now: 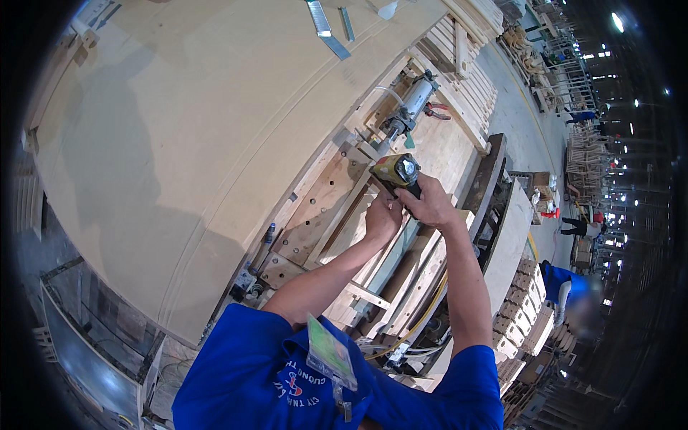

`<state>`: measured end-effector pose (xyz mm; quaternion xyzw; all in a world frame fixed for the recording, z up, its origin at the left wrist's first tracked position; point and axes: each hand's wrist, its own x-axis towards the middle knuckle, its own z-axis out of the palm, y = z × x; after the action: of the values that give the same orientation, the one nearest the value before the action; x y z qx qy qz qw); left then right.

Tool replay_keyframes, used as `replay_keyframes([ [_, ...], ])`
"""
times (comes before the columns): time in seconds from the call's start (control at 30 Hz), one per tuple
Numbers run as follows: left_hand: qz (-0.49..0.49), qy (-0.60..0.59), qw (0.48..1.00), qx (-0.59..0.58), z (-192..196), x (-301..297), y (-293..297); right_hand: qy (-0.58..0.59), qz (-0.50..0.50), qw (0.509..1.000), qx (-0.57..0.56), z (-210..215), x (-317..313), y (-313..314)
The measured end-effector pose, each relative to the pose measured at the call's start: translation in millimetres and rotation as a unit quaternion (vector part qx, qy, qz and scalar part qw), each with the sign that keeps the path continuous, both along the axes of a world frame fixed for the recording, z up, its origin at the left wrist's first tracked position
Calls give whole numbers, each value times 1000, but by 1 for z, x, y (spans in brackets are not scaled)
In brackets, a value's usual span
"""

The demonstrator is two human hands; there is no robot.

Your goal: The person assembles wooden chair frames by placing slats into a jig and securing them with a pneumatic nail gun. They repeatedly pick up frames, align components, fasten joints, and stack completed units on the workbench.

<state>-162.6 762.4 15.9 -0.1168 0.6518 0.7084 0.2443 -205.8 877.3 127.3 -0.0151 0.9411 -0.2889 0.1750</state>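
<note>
While the right hand (432,206) holds a yellow-and-black tool (393,170), the left hand (385,218) sits close beside it

Seen from the head camera, the tool is near the middle of the view, above a wooden fixture (319,213), its rounded silvery end turned up toward the viewer. The right hand's grip is closed around the tool's dark handle. The left hand's fingers are curled just below the tool; whether that grip has hold of anything I cannot tell, since the fingers hide what lies between them.

Beyond the tool, a metal cylinder (417,97) is mounted along the fixture, and red-handled pliers (436,111) lie beside it. To the left spreads a wide, pale surface (179,129) with flat metal strips (333,46) near its far edge. Slatted wooden pieces (481,93) are at the upper right. Lower down on the right, near stacked wooden blocks (527,301), a co-worker in blue (562,279) is partly visible. A clear badge holder (332,351) hangs against the person's own blue shirt (244,365).
</note>
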Motion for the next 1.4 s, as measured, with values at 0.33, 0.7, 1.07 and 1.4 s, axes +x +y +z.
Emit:
replay_keyframes([
  [0.33, -47, -36, 998, 8, 34, 24, -28, 33, 38, 999, 8, 6, 35, -4],
  [0.7, -101, -173, 976, 83, 33, 157, -127, -96, 97, 974, -182, 21, 142, -96],
  [1.07, -83, -174, 973, 124, 6, 162, -133, -83, 130, 973, -172, 10, 143, -115],
  [1.4, -85, -48, 991, 93, -14, 178, -136, -52, 134, 981, -129, 12, 150, -124],
])
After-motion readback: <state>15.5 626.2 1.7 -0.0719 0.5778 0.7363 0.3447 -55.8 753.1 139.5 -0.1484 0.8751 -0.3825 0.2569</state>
